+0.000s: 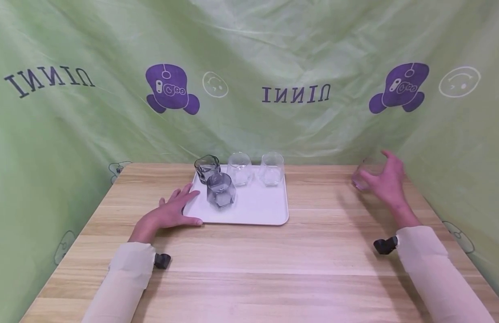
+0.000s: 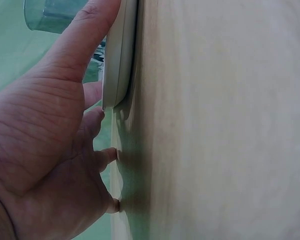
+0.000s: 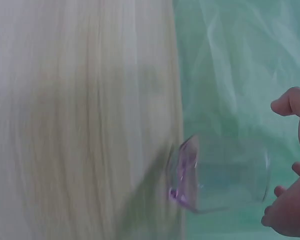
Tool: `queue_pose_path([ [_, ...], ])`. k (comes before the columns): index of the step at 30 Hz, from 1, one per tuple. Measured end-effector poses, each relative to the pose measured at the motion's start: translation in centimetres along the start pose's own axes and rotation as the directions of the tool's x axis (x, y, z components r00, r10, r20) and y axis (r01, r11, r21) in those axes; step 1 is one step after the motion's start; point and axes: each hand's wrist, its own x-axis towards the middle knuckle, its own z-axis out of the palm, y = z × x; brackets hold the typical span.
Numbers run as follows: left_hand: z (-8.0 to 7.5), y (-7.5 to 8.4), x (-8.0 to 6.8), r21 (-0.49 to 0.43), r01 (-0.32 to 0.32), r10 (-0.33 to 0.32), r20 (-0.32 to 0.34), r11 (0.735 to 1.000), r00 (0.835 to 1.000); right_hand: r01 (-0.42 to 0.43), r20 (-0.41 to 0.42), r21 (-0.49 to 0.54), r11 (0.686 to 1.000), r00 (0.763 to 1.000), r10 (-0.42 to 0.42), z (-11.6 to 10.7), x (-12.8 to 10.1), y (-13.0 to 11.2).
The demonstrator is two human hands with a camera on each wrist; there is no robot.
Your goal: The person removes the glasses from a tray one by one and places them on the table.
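My left hand (image 1: 172,213) rests at the left front corner of a white tray (image 1: 257,211), fingers spread. Its thumb lies along the tray's front rim, and in the left wrist view some fingertips (image 2: 109,156) reach down to the tabletop. On the tray stand two smoky grey glasses, a wavy one (image 1: 207,169) and a faceted one (image 1: 221,193), plus two clear glasses (image 1: 239,169) at the back. Far to the right, a clear glass with a pinkish base (image 3: 225,175) stands upright on the table. My right hand (image 1: 388,179) hovers by its rim, thumb and fingers parted, with a gap showing in the right wrist view.
The wooden table (image 1: 273,269) ends at a green cloth backdrop (image 1: 241,125) behind the tray and at both sides. The lone glass is close to the table's back edge. Black wrist cameras (image 1: 162,261) stick out from both sleeves.
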Motion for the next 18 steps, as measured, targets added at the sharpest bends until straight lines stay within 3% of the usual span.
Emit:
queue_pose_path([
  [7, 0.1, -0.2, 0.1, 0.008, 0.0, 0.0, -0.004, 1.0, 1.0, 0.096, -0.013, 0.06, 0.994, 0.995, -0.095, 1.8, -0.8, -2.4],
  [18, 0.2, 0.0, -0.1, -0.006, 0.001, -0.001, -0.003, 1.0, 1.0, 0.181, 0.113, 0.118, 0.976, 0.974, -0.194, 6.6, -1.7, -5.3],
])
